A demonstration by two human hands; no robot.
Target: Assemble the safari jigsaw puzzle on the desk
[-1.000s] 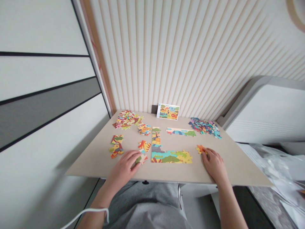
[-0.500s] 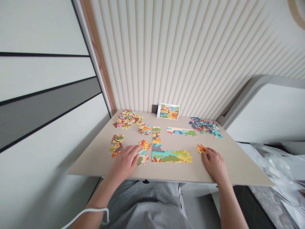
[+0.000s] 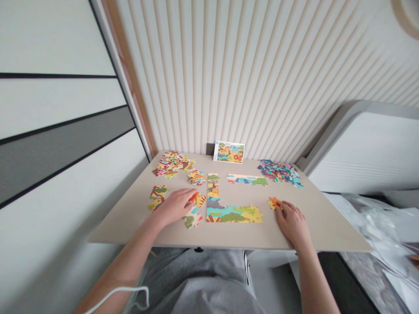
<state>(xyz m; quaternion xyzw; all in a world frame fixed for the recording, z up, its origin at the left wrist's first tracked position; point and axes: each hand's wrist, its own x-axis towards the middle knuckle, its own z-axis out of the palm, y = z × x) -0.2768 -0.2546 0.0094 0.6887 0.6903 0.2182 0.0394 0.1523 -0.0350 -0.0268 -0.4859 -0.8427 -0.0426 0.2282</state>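
Observation:
My left hand [image 3: 177, 205] reaches over the loose pieces left of the partly joined puzzle [image 3: 234, 214]. Its fingers and thumb are around an orange-and-yellow puzzle piece [image 3: 200, 199] that lies on the table; the fingertips are partly hidden. Just below it are green-and-white pieces [image 3: 192, 219]. On the right, my right hand [image 3: 292, 219] rests on the table with its fingers closed on an orange-yellow puzzle piece [image 3: 274, 203]. The joined pieces make an L, a left column and a bottom row. A separate joined strip [image 3: 248, 179] lies above.
A picture card [image 3: 229, 151] leans on the ribbed wall. Piles of pieces lie at the back left [image 3: 172, 164] and back right [image 3: 280, 172]. A small cluster [image 3: 197, 177] and more pieces [image 3: 157, 196] are on the left. Clear plastic wrapping [image 3: 373, 222] lies beyond the table's right edge.
My left hand has moved forward over the loose pieces, and its fingers are more bent. My right hand stays with its piece. The view has shifted slightly.

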